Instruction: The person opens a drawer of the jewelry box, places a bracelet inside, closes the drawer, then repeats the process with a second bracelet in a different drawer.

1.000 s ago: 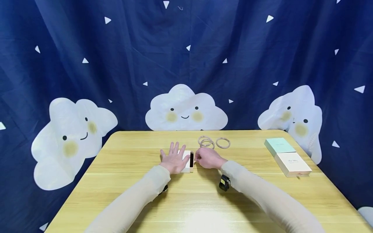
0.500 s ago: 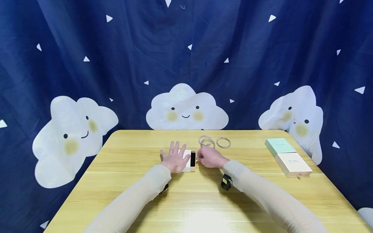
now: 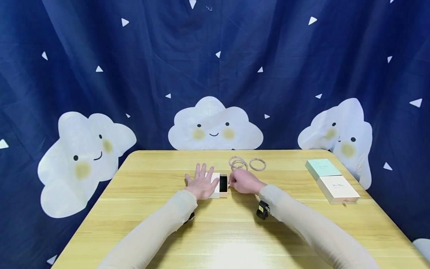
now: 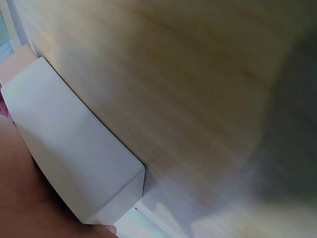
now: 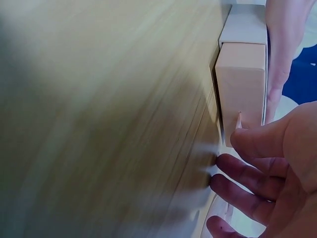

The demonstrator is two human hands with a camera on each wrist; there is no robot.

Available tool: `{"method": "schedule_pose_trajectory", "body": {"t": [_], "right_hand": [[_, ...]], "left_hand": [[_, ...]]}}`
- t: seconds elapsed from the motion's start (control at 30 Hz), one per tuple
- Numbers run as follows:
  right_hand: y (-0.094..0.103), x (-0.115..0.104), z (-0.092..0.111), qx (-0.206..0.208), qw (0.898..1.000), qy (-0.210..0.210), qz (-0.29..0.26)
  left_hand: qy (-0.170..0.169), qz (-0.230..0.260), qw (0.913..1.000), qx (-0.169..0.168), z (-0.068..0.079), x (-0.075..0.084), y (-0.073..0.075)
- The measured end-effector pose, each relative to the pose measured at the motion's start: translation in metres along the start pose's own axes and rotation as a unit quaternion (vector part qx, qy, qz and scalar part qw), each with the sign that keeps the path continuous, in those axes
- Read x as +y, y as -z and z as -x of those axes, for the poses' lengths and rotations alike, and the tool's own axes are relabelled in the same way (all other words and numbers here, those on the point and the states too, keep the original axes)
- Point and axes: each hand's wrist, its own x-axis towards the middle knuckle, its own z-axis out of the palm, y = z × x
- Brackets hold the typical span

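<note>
A small drawer-style gift box lies on the wooden table in the head view, its white sleeve (image 3: 216,191) under my left hand (image 3: 200,186). That hand presses flat on the sleeve's top, fingers spread. Out of the sleeve's right end projects a pale pink drawer (image 5: 241,82), dark inside as the head view shows. My right hand (image 3: 245,182) is at the drawer's front. In the right wrist view its thumb is at a small pink ribbon tab (image 5: 239,120), which it pinches; the other fingers curl loosely below. From the left wrist, the sleeve's long side (image 4: 74,139) shows.
Just beyond my right hand lie overlapping pinkish bangles (image 3: 236,157), with a single bangle (image 3: 257,170) beside them. At the table's right side a mint-green box (image 3: 323,167) and a whitish box (image 3: 337,187) with lettering sit end to end. A blue cloud-print curtain (image 3: 215,74) hangs behind.
The drawer has slid farther right out of the sleeve, showing more of its dark inside. My right hand has moved slightly right with it; my left hand stays on the sleeve.
</note>
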Motion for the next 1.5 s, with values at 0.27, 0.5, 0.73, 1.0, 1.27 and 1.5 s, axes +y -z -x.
{"method": "schedule_pose_trajectory", "body": {"t": [0.27, 0.5, 0.73, 1.0, 1.27, 1.5], "right_hand": [[0.001, 0.004, 0.003, 0.006, 1.0, -0.002, -0.012], [0.003, 0.007, 0.005, 0.003, 1.0, 0.0, -0.018], [0.003, 0.011, 0.009, 0.014, 1.0, 0.017, -0.02], [0.003, 0.014, 0.01, 0.013, 1.0, 0.009, -0.027], [0.004, 0.018, 0.011, 0.012, 1.0, 0.005, -0.025], [0.004, 0.023, 0.014, 0.025, 0.999, 0.02, -0.022]], "left_hand": [[-0.002, -0.005, 1.0, 0.005, 0.0, -0.001, -0.001], [0.002, -0.004, 1.0, 0.001, -0.001, 0.0, -0.001], [0.005, -0.008, 1.0, -0.001, -0.003, 0.0, -0.002], [0.001, -0.01, 0.9999, 0.004, -0.003, -0.002, -0.002], [-0.004, 0.0, 1.0, -0.003, 0.007, 0.003, 0.007], [-0.006, 0.001, 1.0, -0.005, 0.008, 0.004, 0.009]]}}
